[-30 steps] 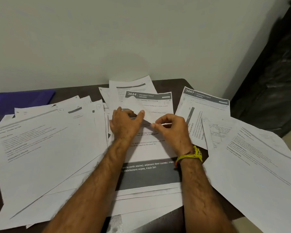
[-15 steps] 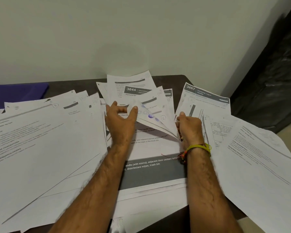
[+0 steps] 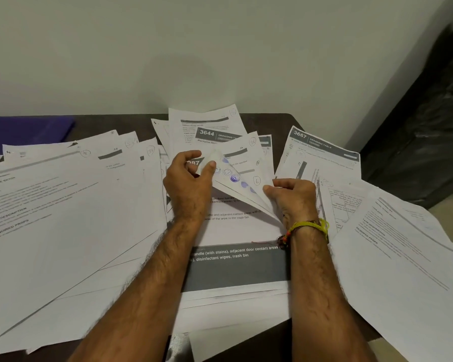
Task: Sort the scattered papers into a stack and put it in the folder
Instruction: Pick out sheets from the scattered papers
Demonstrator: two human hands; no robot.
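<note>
Papers [image 3: 236,176] headed "3644", "3667" fan up, pinched by both hands [image 3: 242,189]

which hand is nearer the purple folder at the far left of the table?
Left. The left hand pinches lifted sheets mid-table, with spread papers between it and the purple folder. The right hand grips the same sheets farther right, on the far side from the folder.

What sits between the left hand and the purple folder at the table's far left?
In the head view, overlapping fanned sheets cover nearly all the stretch from the left hand toward the purple folder, with a dark table strip beyond.
</note>
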